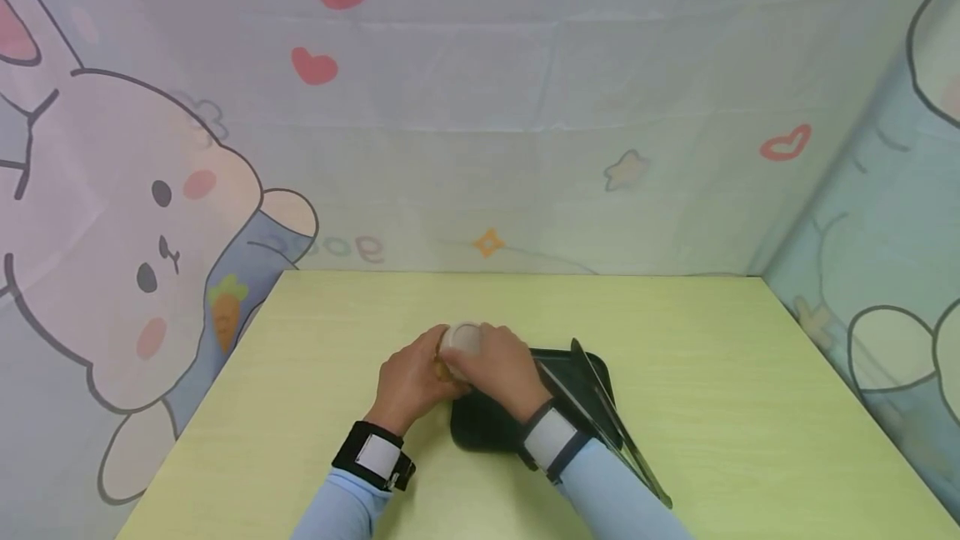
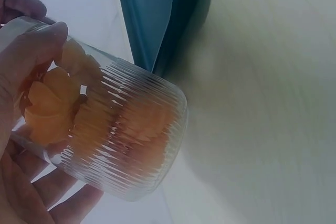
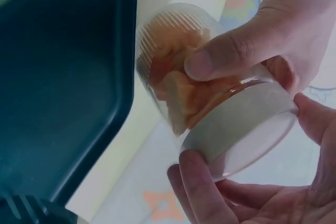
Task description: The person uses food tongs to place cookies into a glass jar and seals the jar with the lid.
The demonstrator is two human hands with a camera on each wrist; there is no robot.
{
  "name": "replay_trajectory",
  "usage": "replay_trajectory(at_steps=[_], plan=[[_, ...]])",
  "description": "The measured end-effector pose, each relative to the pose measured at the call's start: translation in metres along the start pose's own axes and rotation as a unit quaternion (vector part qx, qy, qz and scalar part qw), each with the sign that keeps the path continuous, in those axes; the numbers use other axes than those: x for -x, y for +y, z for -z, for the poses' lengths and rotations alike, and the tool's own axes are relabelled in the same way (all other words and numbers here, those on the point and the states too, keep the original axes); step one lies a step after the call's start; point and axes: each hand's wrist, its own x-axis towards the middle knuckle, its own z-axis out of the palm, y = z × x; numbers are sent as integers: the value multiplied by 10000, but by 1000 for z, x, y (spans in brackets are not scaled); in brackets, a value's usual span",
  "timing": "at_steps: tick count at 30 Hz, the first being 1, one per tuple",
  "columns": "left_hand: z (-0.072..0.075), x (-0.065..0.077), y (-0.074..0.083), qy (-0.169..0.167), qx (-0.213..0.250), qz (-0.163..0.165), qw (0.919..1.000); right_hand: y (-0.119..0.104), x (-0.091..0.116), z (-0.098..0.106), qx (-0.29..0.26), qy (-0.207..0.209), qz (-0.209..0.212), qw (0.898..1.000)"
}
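My left hand (image 1: pixel 412 377) grips a clear ribbed jar (image 2: pixel 142 129) round its body, thumb on one side and fingers on the other. Orange-brown pieces (image 2: pixel 50 106), some petal-shaped, fill much of the jar. My right hand (image 1: pixel 513 369) holds the jar's pale round lid (image 3: pixel 239 129) by its rim, with fingertips and thumb on opposite sides. The lid sits on the jar's mouth. Tilted, the jar is held in the air by the left edge of a dark green tray (image 1: pixel 483 427). My right forearm covers part of the tray.
Long metal tongs (image 1: pixel 626 432) lie slanted across the tray's right side, their near end reaching past it onto the pale yellow table (image 1: pixel 750 407). A printed cloth (image 1: pixel 465 90) with hearts and a rabbit hangs behind the table and along its sides.
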Motion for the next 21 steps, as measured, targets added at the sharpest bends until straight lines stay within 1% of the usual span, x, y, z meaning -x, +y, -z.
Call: replay_trajectory(at_steps=[2, 5, 8, 10, 12, 14, 16, 21], plan=[[-1, 0, -1, 5, -4, -6, 10000, 2, 0, 1, 23, -101, 7, 9999], [-1, 0, -2, 25, -18, -29, 10000, 9, -2, 2, -79, -477, 172, 9987], [-1, 0, -3, 59, -38, -105, 9999, 17, -4, 3, -192, -845, 600, 9944], [0, 0, -4, 75, -52, -141, 9999, 20, -6, 4, -218, -952, 919, 9910], [0, 0, -4, 66, -40, -158, 9998, 22, -6, 3, -218, -927, 1055, 9899], [0, 0, -4, 59, -37, -136, 9999, 22, -5, 3, -194, -830, 1061, 9907], [0, -1, -3, 36, -28, -102, 9999, 20, -5, 2, -142, -622, 962, 9933], [0, -3, -3, -23, -63, -97, 9999, 13, -3, -5, 24, -11, 480, 9988]])
